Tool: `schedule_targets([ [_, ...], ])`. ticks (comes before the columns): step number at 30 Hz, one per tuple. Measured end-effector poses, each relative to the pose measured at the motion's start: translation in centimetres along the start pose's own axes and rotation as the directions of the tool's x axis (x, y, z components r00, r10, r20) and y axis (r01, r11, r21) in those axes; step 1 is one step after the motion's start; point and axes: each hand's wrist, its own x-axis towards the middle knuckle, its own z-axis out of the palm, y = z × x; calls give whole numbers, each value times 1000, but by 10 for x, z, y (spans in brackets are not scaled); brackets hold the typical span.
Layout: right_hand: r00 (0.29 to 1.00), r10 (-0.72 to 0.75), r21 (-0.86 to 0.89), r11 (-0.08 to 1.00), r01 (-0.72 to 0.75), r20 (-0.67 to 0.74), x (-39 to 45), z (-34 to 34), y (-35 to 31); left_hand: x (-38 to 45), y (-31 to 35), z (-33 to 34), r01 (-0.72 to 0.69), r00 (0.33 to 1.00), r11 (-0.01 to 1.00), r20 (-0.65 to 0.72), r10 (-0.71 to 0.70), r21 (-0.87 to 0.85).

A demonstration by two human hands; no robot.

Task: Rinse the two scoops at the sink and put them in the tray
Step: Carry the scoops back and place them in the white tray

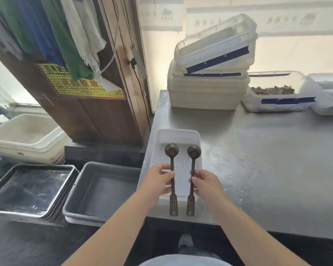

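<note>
Two dark scoops with round bowls and perforated flat handle ends are held side by side over a white tray (178, 134) at the near left corner of a steel counter. My left hand (158, 182) grips the left scoop (171, 150) at mid-handle. My right hand (206, 184) grips the right scoop (194, 151) the same way. Both bowls point away from me over the tray's middle, and the handle ends reach past its near rim. Whether the scoops touch the tray floor I cannot tell.
The steel counter (267, 160) carries water drops, stacked white bins (206, 93) at the back and lidded containers (277, 96) at the right. Left of the counter, lower down, sit a grey tub (102, 189), stacked metal trays (29, 191) and a white tub (25, 137). Cloths hang above.
</note>
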Motion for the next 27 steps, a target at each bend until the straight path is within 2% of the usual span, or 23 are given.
schedule_targets([
  [6, 999, 51, -85, 995, -50, 10, 73, 21, -27, 79, 9, 9, 79, 994, 996, -82, -76, 30],
  [9, 995, 96, -154, 984, -91, 28, 93, 36, -24, 110, -1, 11, 150, 982, 984, -129, -137, 93],
  [11, 992, 126, -225, 967, -115, 32, 104, 46, -17, 127, -11, 12, 179, 976, 964, -157, -150, 196],
  [14, 984, 177, -349, 921, -172, -18, 118, 55, -3, 142, -22, 10, 151, 981, 869, -181, -72, 472],
  [16, 977, 203, -396, 893, -212, -65, 123, 56, 4, 147, -28, 9, 123, 985, 810, -169, -30, 573],
  [23, 975, 182, -510, 831, -221, -126, 134, 54, 15, 156, -40, 8, 119, 984, 743, -177, -1, 658],
  [27, 974, 169, -540, 811, -224, -150, 135, 58, 15, 150, -37, 8, 50, 987, 689, -143, 79, 723],
])
